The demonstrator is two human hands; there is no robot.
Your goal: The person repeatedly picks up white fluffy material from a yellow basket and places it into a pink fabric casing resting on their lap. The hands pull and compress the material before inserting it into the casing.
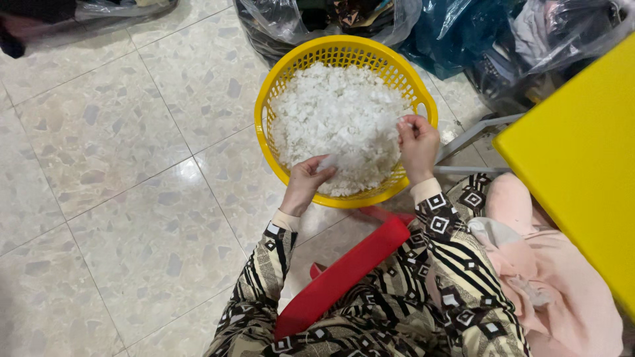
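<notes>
Fingers of left hand (305,180) and right hand (418,142) pinch tufts of white fluffy stuffing (337,119), heaped in yellow basket (281,82) on tiled floor (119,165). Risk: loose tufts could spill over the rim if tugged hard.

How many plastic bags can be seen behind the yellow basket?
3, perhaps more beyond the frame: a clear bag behind the basket, a blue bag to its right, another clear bag at the far right.

One yellow basket (268,125) of white stuffing (337,119), two hands, one red stool (344,274), one yellow table (575,172).
</notes>
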